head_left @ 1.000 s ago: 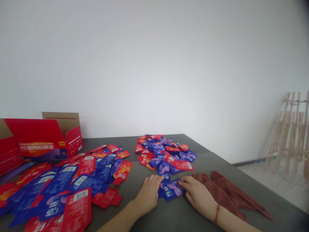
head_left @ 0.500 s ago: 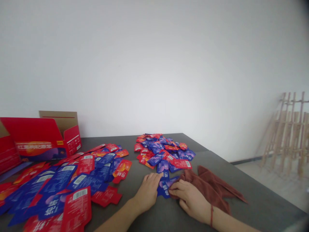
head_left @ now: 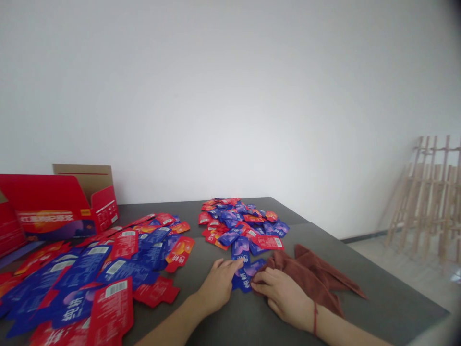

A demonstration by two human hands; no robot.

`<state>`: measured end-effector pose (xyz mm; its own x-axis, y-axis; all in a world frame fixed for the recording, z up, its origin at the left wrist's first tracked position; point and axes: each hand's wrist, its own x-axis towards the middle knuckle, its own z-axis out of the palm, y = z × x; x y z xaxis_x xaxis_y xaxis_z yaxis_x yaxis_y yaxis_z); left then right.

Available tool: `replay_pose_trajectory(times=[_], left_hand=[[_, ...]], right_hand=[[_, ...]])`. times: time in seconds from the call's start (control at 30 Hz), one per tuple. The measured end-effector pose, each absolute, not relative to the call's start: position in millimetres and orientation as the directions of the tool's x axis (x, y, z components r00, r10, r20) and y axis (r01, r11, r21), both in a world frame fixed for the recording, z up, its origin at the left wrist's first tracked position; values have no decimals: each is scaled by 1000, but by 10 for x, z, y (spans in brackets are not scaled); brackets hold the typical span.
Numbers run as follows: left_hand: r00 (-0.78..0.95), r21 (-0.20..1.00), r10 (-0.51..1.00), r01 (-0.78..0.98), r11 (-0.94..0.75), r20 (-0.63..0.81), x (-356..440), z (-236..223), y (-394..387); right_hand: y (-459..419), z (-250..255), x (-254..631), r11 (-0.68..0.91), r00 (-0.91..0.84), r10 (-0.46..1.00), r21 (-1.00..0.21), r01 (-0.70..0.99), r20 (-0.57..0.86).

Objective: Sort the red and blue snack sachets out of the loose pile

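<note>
My left hand [head_left: 217, 284] rests with its fingers stretched forward, fingertips on a blue pouch [head_left: 240, 246] with white lettering. Beside its fingers lies a second blue pouch [head_left: 246, 281], overlapping the first. My right hand [head_left: 283, 294] is closed on the near left corner of a brown cloth [head_left: 306, 269], pressing it against the right edge of this second pouch. The rest of the cloth lies crumpled on the table behind and to the right of my hand. Just beyond the pouches is a heap of red and blue pouches [head_left: 234, 218].
A wide spread of larger-looking red and blue pouches [head_left: 122, 271] covers the table's left side. Behind it stands an open red cardboard box [head_left: 54, 206]. The dark grey table [head_left: 382, 307] meets a white wall [head_left: 230, 105]. Wooden racks [head_left: 428, 202] lean at the far right.
The whole view has shifted slightly, so things sit a little further left. My left fingers are straighter over the blue pouch. My right hand keeps its hold on the cloth.
</note>
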<state>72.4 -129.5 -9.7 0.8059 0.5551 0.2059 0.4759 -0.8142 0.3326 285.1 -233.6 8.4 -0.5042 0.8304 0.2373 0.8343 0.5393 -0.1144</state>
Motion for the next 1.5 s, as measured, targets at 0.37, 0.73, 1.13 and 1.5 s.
replay_pose_trajectory(times=[0.37, 0.73, 1.13, 1.5], left_hand=[[810, 338, 550, 469, -816, 204, 740, -99, -1297], [819, 342, 546, 468, -815, 180, 715, -132, -1260], [804, 360, 545, 447, -818, 239, 728, -141, -1273], [735, 334, 587, 489, -806, 341, 734, -255, -1228]], right_hand=[[-2255, 40, 2850, 519, -491, 828, -37, 854, 272], [-2287, -6, 3129, 439, -410, 861, -31, 898, 302], [-1849, 105, 2693, 358, -327, 898, -57, 932, 293], [-2121, 31, 2920, 462, -377, 855, -191, 866, 357]])
